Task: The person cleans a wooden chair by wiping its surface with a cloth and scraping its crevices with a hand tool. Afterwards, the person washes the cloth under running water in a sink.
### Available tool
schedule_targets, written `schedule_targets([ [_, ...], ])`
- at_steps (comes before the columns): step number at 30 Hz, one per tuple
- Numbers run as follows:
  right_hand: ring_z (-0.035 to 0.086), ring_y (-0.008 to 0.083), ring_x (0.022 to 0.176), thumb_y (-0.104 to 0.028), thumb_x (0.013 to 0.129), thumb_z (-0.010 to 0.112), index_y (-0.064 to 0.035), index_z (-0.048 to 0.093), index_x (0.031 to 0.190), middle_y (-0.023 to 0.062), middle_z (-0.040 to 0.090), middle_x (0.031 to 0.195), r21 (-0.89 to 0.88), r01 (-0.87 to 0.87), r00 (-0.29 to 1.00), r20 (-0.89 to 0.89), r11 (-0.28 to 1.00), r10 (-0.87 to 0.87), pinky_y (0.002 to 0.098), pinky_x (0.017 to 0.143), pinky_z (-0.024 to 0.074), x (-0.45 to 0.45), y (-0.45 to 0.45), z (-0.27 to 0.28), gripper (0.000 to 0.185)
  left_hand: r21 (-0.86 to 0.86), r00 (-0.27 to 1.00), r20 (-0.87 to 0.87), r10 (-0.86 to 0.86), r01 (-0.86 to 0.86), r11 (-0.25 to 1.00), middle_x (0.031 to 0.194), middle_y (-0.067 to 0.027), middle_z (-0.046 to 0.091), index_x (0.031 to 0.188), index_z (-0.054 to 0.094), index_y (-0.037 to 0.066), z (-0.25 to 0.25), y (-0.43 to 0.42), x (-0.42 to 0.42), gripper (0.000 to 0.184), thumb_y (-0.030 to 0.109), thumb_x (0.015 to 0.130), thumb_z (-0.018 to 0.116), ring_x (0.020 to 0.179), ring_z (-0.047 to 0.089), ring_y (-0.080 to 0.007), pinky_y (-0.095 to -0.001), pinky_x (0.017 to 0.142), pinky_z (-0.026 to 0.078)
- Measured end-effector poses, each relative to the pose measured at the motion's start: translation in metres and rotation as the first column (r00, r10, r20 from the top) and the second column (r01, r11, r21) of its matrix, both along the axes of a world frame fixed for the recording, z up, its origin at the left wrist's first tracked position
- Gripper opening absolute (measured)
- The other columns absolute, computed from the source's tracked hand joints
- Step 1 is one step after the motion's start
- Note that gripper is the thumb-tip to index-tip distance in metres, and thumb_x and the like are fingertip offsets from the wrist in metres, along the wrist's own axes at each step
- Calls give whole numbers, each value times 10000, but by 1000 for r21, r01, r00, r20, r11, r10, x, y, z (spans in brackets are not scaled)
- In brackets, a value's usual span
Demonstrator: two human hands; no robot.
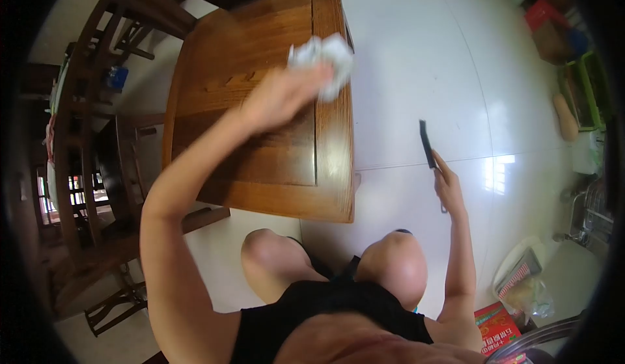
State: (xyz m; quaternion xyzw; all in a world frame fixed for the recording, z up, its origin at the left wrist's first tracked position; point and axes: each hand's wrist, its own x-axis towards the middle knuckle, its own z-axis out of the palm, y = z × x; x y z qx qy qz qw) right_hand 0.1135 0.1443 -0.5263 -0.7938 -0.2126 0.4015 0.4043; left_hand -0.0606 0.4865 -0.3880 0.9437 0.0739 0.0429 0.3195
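Note:
Fingers closed, my left hand (283,96) presses a crumpled white cloth (337,61) near the far right edge of a brown wooden chair seat (260,152). Both the hand and the cloth are smeared by motion. Off to the right, my right hand (449,188) is wrapped round the handle of a slim black brush (426,144). Its dark narrow head points away from me, over the pale floor and apart from the seat. A loop at the handle's end shows below the hand.
Dark wooden chairs (91,149) crowd the left side. My bent knees (394,260) are close to the seat's front edge. At the right lie a green crate (592,91), a tan gourd (565,117), a red box (496,328) and a plastic bag (530,296) on the tiled floor (416,52).

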Motion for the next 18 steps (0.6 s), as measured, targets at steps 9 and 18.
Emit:
schedule_targets([
  [9,297,40,463,-68,887,377,-117,406,1306,-55,331,548,64,85,995,-49,994,-81,204,425,304,1,-18,-13,423,299,983,183,-8,-48,953,1310,-157,388,1256,380,10,-28,106,105,412,212,897,388,1227,351,-277,-344,1034,263],
  [18,299,42,463,-47,889,372,-131,397,1313,-44,325,560,153,52,997,-62,987,-43,201,431,318,-9,-15,-18,432,182,971,29,-237,228,957,1279,-110,451,1205,496,57,9,-64,-46,350,135,879,398,1210,400,-245,-359,1015,308],
])
